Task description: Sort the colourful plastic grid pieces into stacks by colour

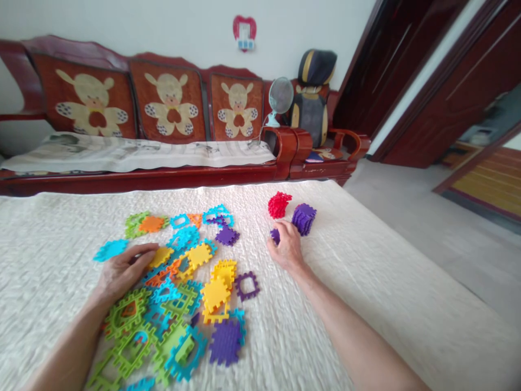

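Note:
My right hand [288,245] is closed on a small purple plastic tile [275,235] with notched edges, partly hidden by its fingers. Just beyond it stand a stack of purple tiles [304,219] and a stack of red pieces [279,205]. At the left edge of a loose pile, my left hand [124,269] lies with thumb and index finger stretched out, their tips against a yellow tile [161,257]. Its other fingers are hidden. Around it lie green frames [128,312], a blue tile [110,250] and orange pieces [165,273], overlapping one another.
Along the pile's right side are yellow tiles [215,293], a purple frame [247,286] and a purple tile [226,342]. A cream textured cloth [325,326] covers the table. Behind it stand a wooden sofa [171,176] and a small fan [280,98].

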### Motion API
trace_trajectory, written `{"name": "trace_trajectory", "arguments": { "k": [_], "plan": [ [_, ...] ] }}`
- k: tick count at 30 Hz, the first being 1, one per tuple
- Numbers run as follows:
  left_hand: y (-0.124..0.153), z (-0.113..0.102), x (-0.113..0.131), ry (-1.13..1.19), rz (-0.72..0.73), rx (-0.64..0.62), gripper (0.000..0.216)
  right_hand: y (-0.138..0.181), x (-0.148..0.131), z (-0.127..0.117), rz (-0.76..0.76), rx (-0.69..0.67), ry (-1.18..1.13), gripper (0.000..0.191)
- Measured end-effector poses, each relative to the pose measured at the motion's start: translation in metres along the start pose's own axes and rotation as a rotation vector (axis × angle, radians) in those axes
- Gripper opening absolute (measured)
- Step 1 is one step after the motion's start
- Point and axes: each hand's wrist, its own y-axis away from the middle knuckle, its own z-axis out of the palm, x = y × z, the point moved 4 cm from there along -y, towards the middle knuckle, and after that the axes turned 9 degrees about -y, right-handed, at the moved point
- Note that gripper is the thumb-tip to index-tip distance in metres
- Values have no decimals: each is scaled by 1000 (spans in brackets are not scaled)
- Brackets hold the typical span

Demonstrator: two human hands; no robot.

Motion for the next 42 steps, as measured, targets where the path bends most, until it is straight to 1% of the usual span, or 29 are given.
{"name": "trace_trajectory", "arguments": {
  "k": [2,4,7,8,10,13,15,17,22,29,32,35,37,39,41,42],
  "plan": [
    [-2,-2,-2,-41,2,24,60,-8,-10,-14,-52,57,-10,30],
    [-4,-3,-2,-77,-1,32,60,-19,-11,-32,-82,158,-5,27],
    [-6,-4,0,-89,-31,38,63,-33,5,-60,-44,320,39,30],
    [-6,-5,2,-90,-41,45,63,-36,13,-67,-16,346,57,33],
    [-5,-6,6,-99,-52,61,62,-39,29,-74,48,344,90,41],
    [-4,-8,12,-112,-50,67,60,-37,47,-73,155,284,122,47],
    [-3,-8,14,-116,-41,66,58,-34,54,-70,217,251,128,47],
    [-3,-8,14,-114,-38,64,59,-32,57,-67,248,238,123,45],
    [-3,-8,11,-134,-66,46,63,-31,60,-65,227,252,94,40],
    [-4,-7,8,-130,-77,30,64,-32,66,-66,192,318,40,39],
    [-5,-7,8,-141,-53,39,62,-36,57,-72,127,375,5,40],
    [-5,-8,8,-154,-20,57,58,-36,34,-71,43,402,-74,40],
    [-5,-9,9,-169,1,61,55,-31,14,-61,4,338,-133,38],
    [-6,-9,8,-188,18,57,54,-23,-4,-44,-8,201,-158,32],
    [-7,-9,5,-204,27,51,54,-13,-17,-29,1,94,-169,29],
    [-8,-9,3,-209,29,49,55,-9,-20,-25,6,64,-173,28]
  ]
}}
